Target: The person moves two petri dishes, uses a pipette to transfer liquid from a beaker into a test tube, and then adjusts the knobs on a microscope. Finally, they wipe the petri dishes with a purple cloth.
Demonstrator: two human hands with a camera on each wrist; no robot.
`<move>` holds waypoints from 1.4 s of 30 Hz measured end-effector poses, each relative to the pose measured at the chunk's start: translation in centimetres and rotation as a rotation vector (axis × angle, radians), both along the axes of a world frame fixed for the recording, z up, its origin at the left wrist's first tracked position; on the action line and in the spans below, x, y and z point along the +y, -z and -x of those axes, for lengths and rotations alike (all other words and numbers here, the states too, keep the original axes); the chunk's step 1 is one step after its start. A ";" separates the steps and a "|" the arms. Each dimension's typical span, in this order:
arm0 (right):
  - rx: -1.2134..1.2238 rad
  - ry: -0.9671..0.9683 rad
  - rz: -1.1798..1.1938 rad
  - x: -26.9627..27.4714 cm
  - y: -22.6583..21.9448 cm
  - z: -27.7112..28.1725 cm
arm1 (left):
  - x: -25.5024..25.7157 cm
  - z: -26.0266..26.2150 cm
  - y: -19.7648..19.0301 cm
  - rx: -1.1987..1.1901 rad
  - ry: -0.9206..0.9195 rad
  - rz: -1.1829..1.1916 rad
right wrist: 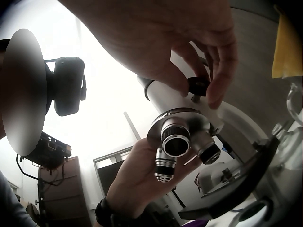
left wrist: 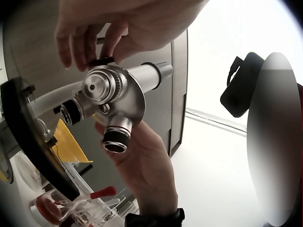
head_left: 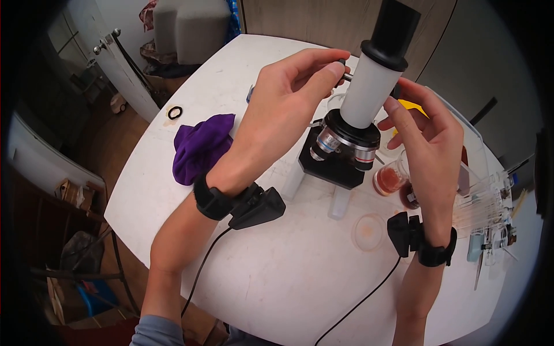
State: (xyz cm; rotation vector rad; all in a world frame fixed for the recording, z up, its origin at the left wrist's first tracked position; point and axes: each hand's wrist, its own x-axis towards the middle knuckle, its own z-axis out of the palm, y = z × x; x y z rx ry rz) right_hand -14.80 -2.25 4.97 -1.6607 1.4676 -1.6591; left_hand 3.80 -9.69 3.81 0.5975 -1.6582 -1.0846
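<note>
A microscope with a white tube point(head_left: 369, 89) and a black eyepiece point(head_left: 395, 32) stands on the white table, its objective lenses point(head_left: 337, 144) above a black stage point(head_left: 332, 173). My left hand point(head_left: 283, 109) pinches a black focus knob point(head_left: 341, 72) on the tube's left side. On the other side, my right hand point(head_left: 430, 135) has its thumb and fingers round the opposite knob, mostly hidden in the head view; the right wrist view shows this black knob point(right wrist: 199, 86) pinched. Several objectives point(left wrist: 116, 137) point toward the camera in the left wrist view.
A purple cloth point(head_left: 202, 147) and a black ring point(head_left: 175, 112) lie at the left. Right of the microscope are a beaker of red liquid point(head_left: 388, 180), a clear dish point(head_left: 368, 232), a yellow item point(head_left: 412, 108) and a rack of glass tubes point(head_left: 482, 202).
</note>
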 end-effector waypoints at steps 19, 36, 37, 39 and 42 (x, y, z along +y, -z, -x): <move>0.009 0.037 0.024 0.7 -0.4 0.0 | 0.7 -0.7 -0.3 -0.016 -0.023 -0.056; 0.221 0.098 0.006 5.1 1.2 1.5 | 1.1 -2.9 2.2 -0.196 -0.192 -0.007; 0.223 0.101 0.002 5.4 1.5 1.5 | 1.2 -3.0 2.4 -0.223 -0.217 0.013; 0.376 0.055 -0.019 5.9 2.1 1.5 | 1.7 -3.4 2.7 -0.340 -0.211 -0.026; 0.383 0.025 -0.073 5.8 2.8 1.1 | 2.3 -3.5 2.4 -0.480 -0.184 -0.046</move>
